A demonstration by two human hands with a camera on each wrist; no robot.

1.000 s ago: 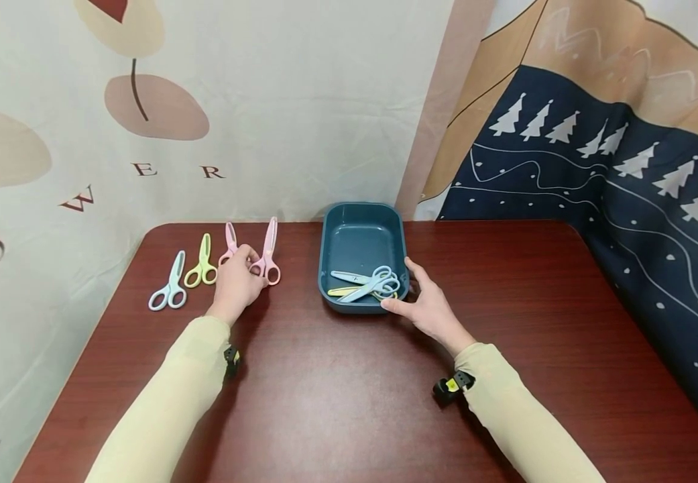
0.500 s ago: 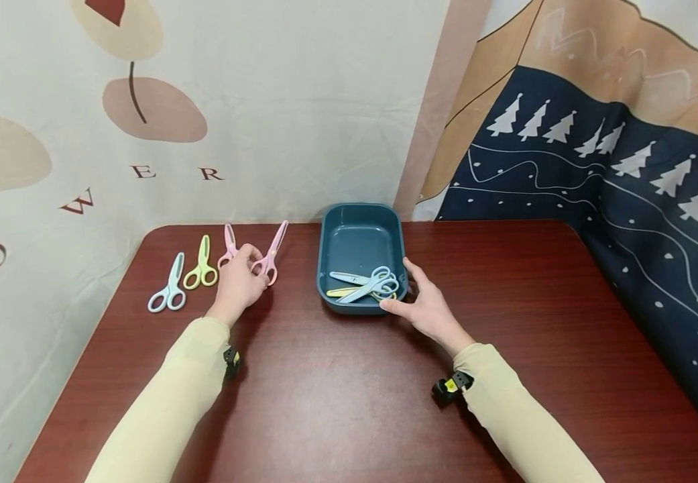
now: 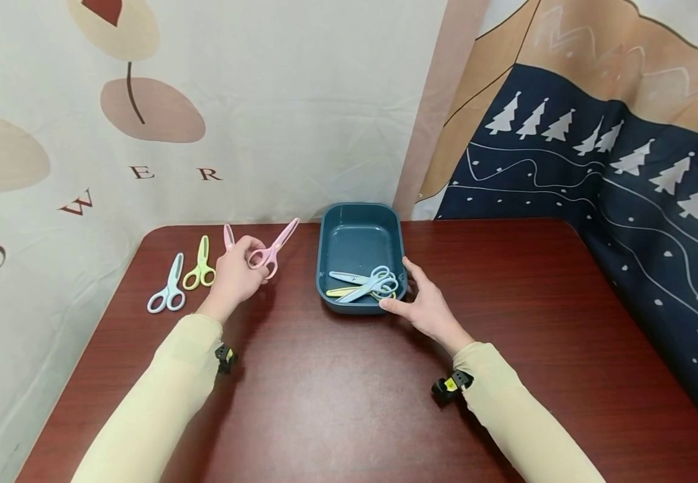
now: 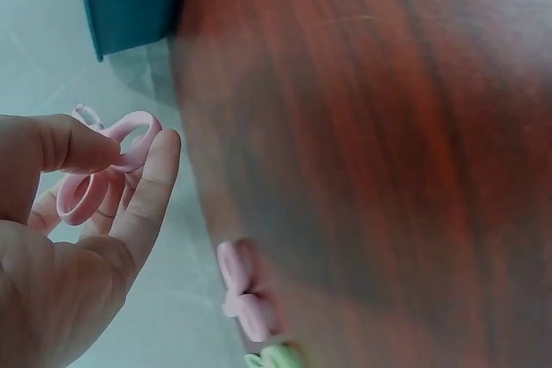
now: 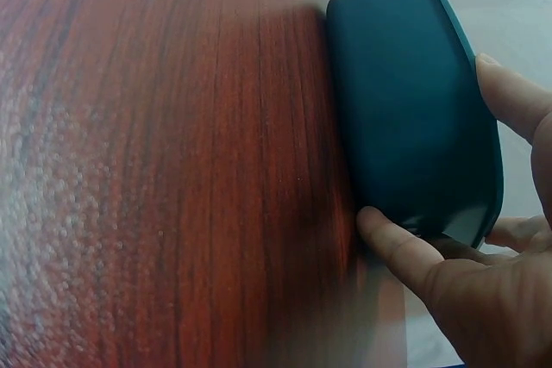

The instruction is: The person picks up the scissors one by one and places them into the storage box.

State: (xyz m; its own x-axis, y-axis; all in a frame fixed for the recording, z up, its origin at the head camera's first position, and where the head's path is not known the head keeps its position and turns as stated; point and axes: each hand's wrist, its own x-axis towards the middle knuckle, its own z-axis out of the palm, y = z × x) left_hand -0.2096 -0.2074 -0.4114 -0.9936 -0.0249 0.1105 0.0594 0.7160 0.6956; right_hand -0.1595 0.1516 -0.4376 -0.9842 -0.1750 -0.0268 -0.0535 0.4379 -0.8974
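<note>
My left hand [image 3: 235,274] pinches a pair of pink scissors [image 3: 276,248] by the handle loops, blades pointing away and to the right. In the left wrist view, thumb and fingers close around the pink loops [image 4: 142,115]. Beside that hand lies a second pink pair [image 3: 228,236], partly hidden by it. My right hand [image 3: 432,312] grips the near right corner of a dark teal tub [image 3: 361,245]. In the right wrist view, its fingers spread over the tub's wall [image 5: 405,109] and rim. Inside the tub's near end, light blue scissors [image 3: 361,292] overlap yellow ones [image 3: 338,292].
Yellow-green scissors [image 3: 201,266] and light blue scissors [image 3: 169,288] lie at the left on the dark red-brown table [image 3: 324,389]. A printed cloth [image 3: 300,134] hangs right behind the table's far edge, with a navy part [image 3: 542,174] at the right.
The pink scissors in my left hand have turned clockwise, tips swinging right, and appear raised slightly. The left forearm has shifted a little left. My right hand and the tub stay put.
</note>
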